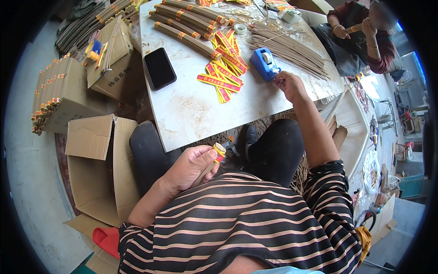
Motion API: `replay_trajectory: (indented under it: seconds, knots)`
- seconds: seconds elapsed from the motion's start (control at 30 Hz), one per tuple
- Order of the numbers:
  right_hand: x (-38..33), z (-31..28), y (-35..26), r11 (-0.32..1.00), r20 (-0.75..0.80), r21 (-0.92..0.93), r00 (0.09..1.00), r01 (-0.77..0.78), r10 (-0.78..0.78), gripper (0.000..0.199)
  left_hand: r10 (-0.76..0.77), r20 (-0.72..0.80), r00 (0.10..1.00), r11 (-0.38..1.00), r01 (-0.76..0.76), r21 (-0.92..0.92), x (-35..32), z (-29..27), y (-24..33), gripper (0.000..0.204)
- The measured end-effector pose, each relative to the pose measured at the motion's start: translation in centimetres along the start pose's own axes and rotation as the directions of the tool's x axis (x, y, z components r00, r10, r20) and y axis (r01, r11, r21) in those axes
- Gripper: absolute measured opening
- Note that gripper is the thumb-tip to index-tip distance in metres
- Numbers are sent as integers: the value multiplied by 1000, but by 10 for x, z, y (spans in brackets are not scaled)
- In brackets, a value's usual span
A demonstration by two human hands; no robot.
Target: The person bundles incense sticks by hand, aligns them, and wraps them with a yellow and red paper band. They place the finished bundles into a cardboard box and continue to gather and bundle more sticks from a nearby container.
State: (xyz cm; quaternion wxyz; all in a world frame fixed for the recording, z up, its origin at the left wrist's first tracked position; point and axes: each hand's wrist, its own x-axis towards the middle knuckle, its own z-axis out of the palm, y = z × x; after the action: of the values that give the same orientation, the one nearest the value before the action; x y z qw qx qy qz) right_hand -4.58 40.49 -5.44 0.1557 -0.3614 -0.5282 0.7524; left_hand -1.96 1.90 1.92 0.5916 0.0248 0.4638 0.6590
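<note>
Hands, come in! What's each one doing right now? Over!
Left hand grips a banded incense bundle. Right hand at the blue tape dispenser. Nothing between them.

On the white marble tabletop (191, 114) you have a black rectangular phone (159, 68) near the left edge. Banded bundles of brown sticks (187, 23) lie along the far edge, and loose brown sticks (287, 48) fan toward the right edge. Beside the left edge, an open brown cardboard box (98, 160) sits on the floor.
</note>
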Motion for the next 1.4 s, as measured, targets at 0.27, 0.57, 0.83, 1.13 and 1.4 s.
replay_trajectory:
  seconds: [0.27, 0.57, 0.83, 1.13, 1.4]
  knots:
    - [3, 5, 8, 1000, -60, -4, 998, 28, -28, 9, -31, -23, 999, 999, 32, 16, 2, 1, 1, 28]
    - [16, 4, 7, 1000, -113, 6, 994, 5, -4, 9, 10, -29, 1000, 999, -12, -52, 2, -1, -1, 28]
    - [12, -15, 7, 996, 88, 60, 994, -69, 63, 10, 90, -73, 993, 995, -92, -30, -6, -7, -1, 29]
    - [-190, 55, -2, 995, 645, -75, 764, 68, -3, 19, 165, -83, 983, 978, -174, -115, -16, -13, -11, 25]
    - [-251, 93, 13, 918, 773, -225, 633, 327, -36, 9, 317, -137, 939, 933, -282, 222, -31, 2, -7, 26]
